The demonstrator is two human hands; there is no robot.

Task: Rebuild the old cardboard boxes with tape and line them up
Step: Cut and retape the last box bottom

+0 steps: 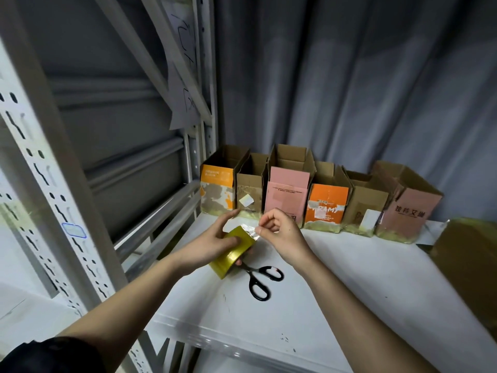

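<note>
Nearest, two bare forearms reach over the front edge of a white, scuffed shelf board (336,286), the left one leaving a dark sleeve (51,354). A pair of black-handled scissors (262,278) lies flat on the board just beyond them, its blades tucked under the glossy yellow roll of packing tape (232,251). The left hand (215,242) grips that roll, fingers curled over its face, holding it tilted just above the board. The right hand (279,230) pinches the loose, crinkled clear tape end (251,228) between thumb and fingertips, drawn a little way off the roll. Bare white board lies open to the right of the hands, up to a flat brown cardboard sheet (468,254) at the right edge. Farther back, six open-topped cardboard boxes (325,200) stand side by side along the rear of the board, orange, plain brown and pink, worn, with yellowish tape around their bases. A grey pleated curtain (363,76) hangs behind; a perforated grey-white metal rack upright (45,189) rises at left.
</note>
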